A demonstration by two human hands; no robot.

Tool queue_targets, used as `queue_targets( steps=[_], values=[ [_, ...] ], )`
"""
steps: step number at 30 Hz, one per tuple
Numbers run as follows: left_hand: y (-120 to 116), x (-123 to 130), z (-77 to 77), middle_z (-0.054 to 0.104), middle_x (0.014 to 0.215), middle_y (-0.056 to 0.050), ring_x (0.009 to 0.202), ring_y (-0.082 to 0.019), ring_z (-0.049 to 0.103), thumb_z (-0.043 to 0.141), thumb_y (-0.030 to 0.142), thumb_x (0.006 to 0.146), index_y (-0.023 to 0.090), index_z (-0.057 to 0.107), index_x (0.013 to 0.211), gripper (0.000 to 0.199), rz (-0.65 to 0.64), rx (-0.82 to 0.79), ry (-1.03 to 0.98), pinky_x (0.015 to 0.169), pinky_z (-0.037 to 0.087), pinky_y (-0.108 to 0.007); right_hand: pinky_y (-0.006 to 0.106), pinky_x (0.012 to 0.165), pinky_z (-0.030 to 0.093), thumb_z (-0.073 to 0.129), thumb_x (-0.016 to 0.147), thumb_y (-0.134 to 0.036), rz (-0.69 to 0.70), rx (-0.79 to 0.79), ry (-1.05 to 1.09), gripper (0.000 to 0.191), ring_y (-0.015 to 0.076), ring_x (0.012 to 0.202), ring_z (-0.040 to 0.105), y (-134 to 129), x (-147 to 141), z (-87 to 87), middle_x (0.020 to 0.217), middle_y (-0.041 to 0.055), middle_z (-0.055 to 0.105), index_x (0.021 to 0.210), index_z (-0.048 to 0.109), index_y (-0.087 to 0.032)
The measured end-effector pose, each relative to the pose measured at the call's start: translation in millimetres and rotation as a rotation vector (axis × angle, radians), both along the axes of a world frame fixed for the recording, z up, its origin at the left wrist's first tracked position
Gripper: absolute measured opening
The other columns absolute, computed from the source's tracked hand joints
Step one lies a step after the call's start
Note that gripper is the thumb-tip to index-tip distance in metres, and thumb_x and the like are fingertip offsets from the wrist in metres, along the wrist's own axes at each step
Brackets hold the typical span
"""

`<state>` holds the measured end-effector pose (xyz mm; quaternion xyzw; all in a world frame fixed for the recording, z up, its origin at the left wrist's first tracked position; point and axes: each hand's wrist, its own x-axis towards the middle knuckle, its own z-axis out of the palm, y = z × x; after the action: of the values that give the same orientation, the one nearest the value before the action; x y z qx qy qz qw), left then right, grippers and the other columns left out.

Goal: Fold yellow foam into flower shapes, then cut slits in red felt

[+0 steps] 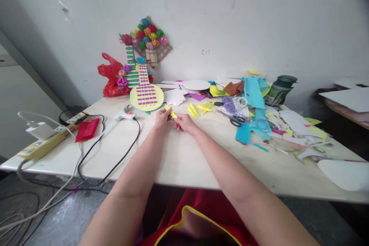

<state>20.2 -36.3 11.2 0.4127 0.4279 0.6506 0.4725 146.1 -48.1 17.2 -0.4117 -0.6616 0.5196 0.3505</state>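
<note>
Over the middle of the table, my left hand and my right hand meet around a small yellow paper strip. Both hands are closed, pinching it between the fingertips. A thin pale end shows below the strip, too small to name. Just right of my hands lie more yellow paper pieces. Behind my left hand lies a yellow paper guitar with purple bars along its neck and body. To its left rests a white glue gun.
On the left are a power strip, a red paper piece and a black cord. Scissors, yarn, blue crepe paper and paper scraps crowd the right. A dark green bottle stands by the wall.
</note>
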Motion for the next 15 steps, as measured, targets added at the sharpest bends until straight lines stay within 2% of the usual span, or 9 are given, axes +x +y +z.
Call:
queue_targets(
  steps=[5, 9, 15],
  values=[
    [2.4, 0.3, -1.5, 0.056, 0.051, 0.000, 0.040, -0.007, 0.047, 0.072, 0.039, 0.054, 0.013, 0.052, 0.062, 0.034, 0.083, -0.022, -0.048, 0.041, 0.036, -0.021, 0.016, 0.033, 0.025, 0.051, 0.082, -0.021, -0.012, 0.067, -0.073, 0.018, 0.0045, 0.026, 0.035, 0.0, -0.7, -1.1, 0.034, -0.0075, 0.047, 0.067, 0.056, -0.014],
    [2.0, 2.3, -1.0, 0.054, 0.049, 0.003, 0.041, -0.008, 0.048, 0.067, 0.042, 0.059, 0.014, 0.053, 0.070, 0.033, 0.183, -0.036, -0.052, 0.042, 0.035, -0.020, 0.017, 0.034, 0.026, 0.051, 0.082, -0.023, -0.009, 0.067, -0.127, 0.017, 0.0053, 0.026, 0.034, -2.2, -1.3, -0.6, 0.033, -0.0077, 0.046, 0.068, 0.058, -0.015],
    [4.7, 4.6, -2.6, 0.049, 0.044, 0.006, 0.036, -0.008, 0.042, 0.057, 0.042, 0.068, 0.017, 0.052, 0.074, 0.026, 0.318, -0.043, -0.013, 0.040, 0.031, -0.021, 0.017, 0.039, 0.029, 0.050, 0.080, -0.023, -0.003, 0.175, -0.198, 0.028, 0.0058, 0.031, 0.036, -5.4, -4.7, 0.2, 0.032, -0.0068, 0.043, 0.053, 0.051, -0.017]
  ],
)
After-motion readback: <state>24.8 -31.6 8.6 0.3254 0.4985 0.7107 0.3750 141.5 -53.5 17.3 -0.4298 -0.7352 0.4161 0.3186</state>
